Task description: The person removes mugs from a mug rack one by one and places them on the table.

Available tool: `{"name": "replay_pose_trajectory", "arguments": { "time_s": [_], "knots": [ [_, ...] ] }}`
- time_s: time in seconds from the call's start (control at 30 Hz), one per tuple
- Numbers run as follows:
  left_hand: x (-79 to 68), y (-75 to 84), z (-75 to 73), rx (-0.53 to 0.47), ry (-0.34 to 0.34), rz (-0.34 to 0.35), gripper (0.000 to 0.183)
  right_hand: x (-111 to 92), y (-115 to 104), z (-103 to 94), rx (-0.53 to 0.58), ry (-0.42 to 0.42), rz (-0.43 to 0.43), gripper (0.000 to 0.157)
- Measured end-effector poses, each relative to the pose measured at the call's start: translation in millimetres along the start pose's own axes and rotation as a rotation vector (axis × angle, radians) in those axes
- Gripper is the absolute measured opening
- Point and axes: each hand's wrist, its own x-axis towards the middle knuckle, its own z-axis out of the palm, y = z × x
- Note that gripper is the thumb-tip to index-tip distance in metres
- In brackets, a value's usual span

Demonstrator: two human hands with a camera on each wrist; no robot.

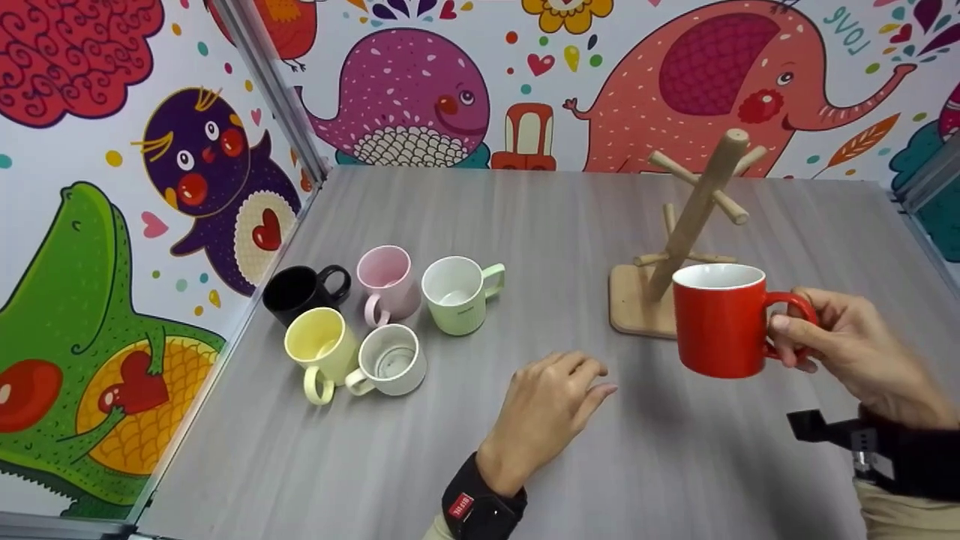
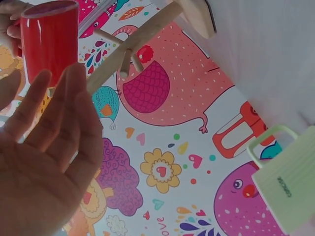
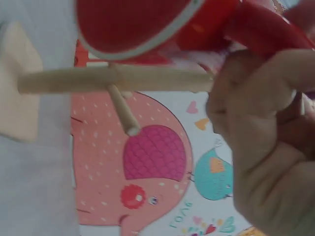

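Note:
A red mug (image 1: pixel 720 330) with a white inside is held upright above the table by my right hand (image 1: pixel 862 352), whose fingers and thumb grip its handle. Just behind the mug stands a wooden mug tree (image 1: pixel 694 217) with several pegs on a slanting post and a square base. My left hand (image 1: pixel 547 412) hovers left of the red mug, its fingers loosely bent around nothing; in the left wrist view the palm faces the camera. In the right wrist view, the red mug (image 3: pixel 147 24) partly hides the post, and the fingers cover much of its handle.
At the left are grouped a black mug (image 1: pixel 289 292), a pink mug (image 1: pixel 394 281), a pale green mug (image 1: pixel 457 296), a yellow mug (image 1: pixel 322 345) and a white mug (image 1: pixel 394 364). Walls printed with cartoon animals border the grey table (image 1: pixel 525 225) at the back and left.

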Motion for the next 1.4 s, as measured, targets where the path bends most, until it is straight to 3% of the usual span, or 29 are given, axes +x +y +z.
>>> {"name": "replay_pose_trajectory", "arguments": {
  "time_s": [0.1,0.33,0.57,0.8,1.4],
  "knots": [
    [0.6,-0.4,0.0,-0.005,-0.004,-0.003,0.020,0.7,5.7,6.1,0.153,0.037,-0.036,0.017],
    [2.5,-3.7,-0.8,-0.039,0.016,-0.039,0.021,1.4,13.7,22.9,0.352,0.168,-0.187,0.019],
    [4.1,-7.7,-5.3,-0.109,0.074,-0.114,0.021,10.4,19.8,39.5,0.553,0.129,-0.444,0.021],
    [6.9,-11.8,-10.2,-0.153,0.131,-0.137,0.024,14.7,18.9,54.6,0.606,0.168,-0.543,0.022],
    [8.6,-18.7,-19.6,-0.160,0.188,-0.164,0.033,18.4,15.6,88.9,0.602,0.113,-0.570,0.031]
  ]
}}
